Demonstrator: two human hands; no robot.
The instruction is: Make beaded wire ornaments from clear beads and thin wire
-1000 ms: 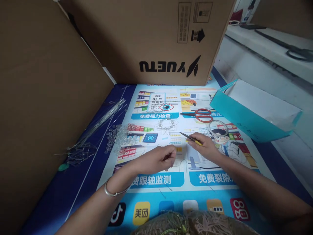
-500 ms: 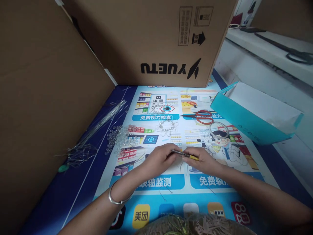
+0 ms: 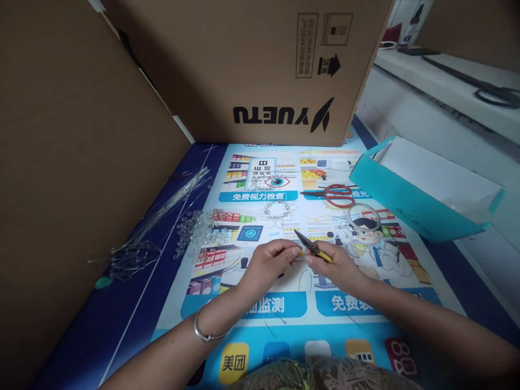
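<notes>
My right hand (image 3: 333, 265) is closed around a pair of needle-nose pliers (image 3: 309, 244) with yellow handles. Their dark pointed jaws aim up and to the left. Close beside it, my left hand (image 3: 272, 262) is pinched shut, its fingertips almost meeting the right ones. A bit of yellow shows at the left fingertips; whether it belongs to the pliers I cannot tell. Beyond the hands lies a ring of clear beads on wire (image 3: 278, 210). Loose clear beads (image 3: 203, 230) are heaped to the left of the hands.
Red-handled scissors (image 3: 339, 196) and a wire coil (image 3: 364, 216) lie beyond my right hand. A teal open box (image 3: 422, 197) stands at the right. Straight wires (image 3: 174, 203) and a tangled wire bundle (image 3: 134, 259) lie at the left. Cardboard (image 3: 264, 70) walls off the back and left.
The pliers have swung from lying across both hands to pointing up and left. My left hand has come off the jaws and now pinches just below them.
</notes>
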